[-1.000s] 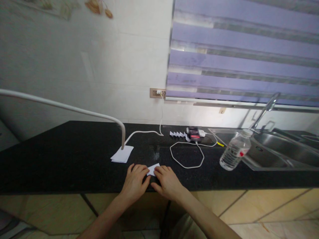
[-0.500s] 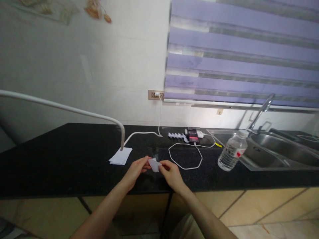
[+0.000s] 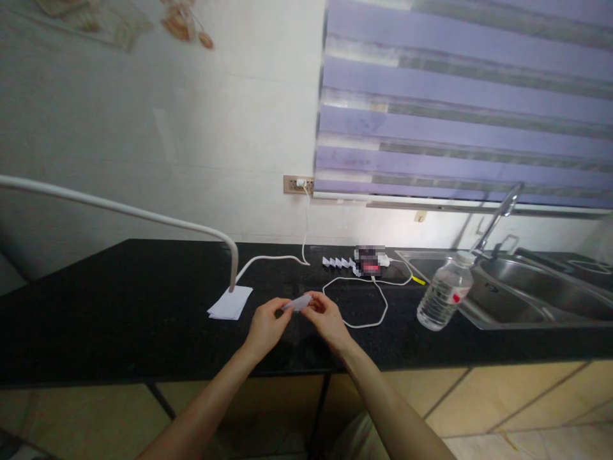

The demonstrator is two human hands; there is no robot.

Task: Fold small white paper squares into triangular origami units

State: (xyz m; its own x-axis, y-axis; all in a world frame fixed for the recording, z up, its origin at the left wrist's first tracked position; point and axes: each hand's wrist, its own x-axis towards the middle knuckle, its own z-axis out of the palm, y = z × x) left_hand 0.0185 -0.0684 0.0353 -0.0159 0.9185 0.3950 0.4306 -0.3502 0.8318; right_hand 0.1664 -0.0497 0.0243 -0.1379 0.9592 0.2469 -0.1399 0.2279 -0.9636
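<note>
A small piece of white paper (image 3: 300, 303), seemingly folded, is held between my two hands above the front of the black countertop. My left hand (image 3: 268, 326) pinches its left end between thumb and fingers. At the opposite end, my right hand (image 3: 326, 319) grips the paper the same way. Left of my hands lies a stack of white paper sheets (image 3: 232, 305). Several small folded paper pieces (image 3: 338, 262) stand in a row farther back, beside a dark device blurred out in part (image 3: 368, 262).
A white cable (image 3: 354, 326) loops on the black countertop (image 3: 119, 319) behind my right hand. A clear water bottle (image 3: 445, 291) stands to the right, before the steel sink (image 3: 517, 287) and faucet (image 3: 500, 214). A white curved tube (image 3: 143, 214) reaches in from the left over the stack.
The paper has been turned from showing its broad face to lying flatter, and it has risen slightly. My hands have shifted up and rotated with it, both keeping hold.
</note>
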